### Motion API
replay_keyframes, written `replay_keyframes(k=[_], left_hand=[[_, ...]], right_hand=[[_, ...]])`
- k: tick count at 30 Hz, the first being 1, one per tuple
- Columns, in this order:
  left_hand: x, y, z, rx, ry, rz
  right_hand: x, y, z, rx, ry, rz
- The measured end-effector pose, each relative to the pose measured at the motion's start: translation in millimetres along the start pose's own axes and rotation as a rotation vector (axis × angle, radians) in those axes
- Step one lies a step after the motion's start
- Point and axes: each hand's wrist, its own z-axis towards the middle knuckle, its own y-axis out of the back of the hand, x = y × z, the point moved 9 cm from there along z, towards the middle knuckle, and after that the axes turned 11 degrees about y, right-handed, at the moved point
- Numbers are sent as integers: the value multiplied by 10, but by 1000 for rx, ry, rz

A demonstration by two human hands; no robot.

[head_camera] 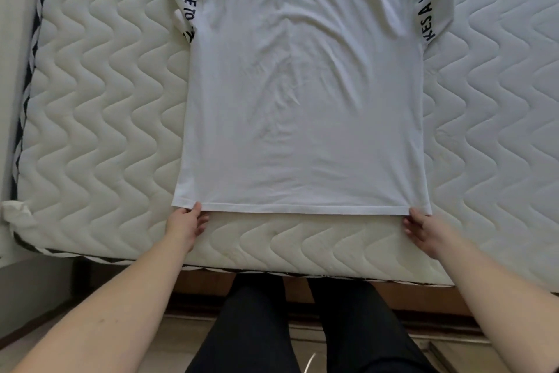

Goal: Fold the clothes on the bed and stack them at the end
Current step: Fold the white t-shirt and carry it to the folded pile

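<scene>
A white T-shirt lies spread flat on the quilted mattress, hem toward me, collar at the top edge of the view. Black lettering runs down both sleeves. My left hand pinches the hem's left corner, thumb on top of the fabric. My right hand pinches the hem's right corner the same way. The hem is pulled straight between the two hands.
The mattress front edge runs just in front of my legs, with a wooden bed frame below it. A wall or panel stands along the left side. Bare mattress shows on both sides of the shirt.
</scene>
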Motion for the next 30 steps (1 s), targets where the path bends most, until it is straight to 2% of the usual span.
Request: replay_keyframes(k=[3, 9, 14, 16, 21, 26, 28, 30], left_hand=[[265, 188, 20, -52, 38, 67], [683, 398, 49, -41, 67, 91], [548, 629, 18, -128, -41, 40], [455, 652, 38, -134, -76, 109], [353, 657, 129, -186, -116, 280], [472, 757, 134, -233, -77, 369], [443, 781, 105, -255, -90, 522], [294, 837, 21, -363, -146, 706]], right_hand=[[-260, 180, -52, -1, -47, -63], [-604, 431, -101, 29, -75, -237], [-501, 515, -27, -2, 106, -168], [-432, 521, 35, -32, 157, -181], [-404, 686, 252, -149, 235, -418], [-414, 798, 284, -177, 213, -624], [-289, 781, 198, -232, 254, -724], [-43, 699, 56, -312, 361, -779]])
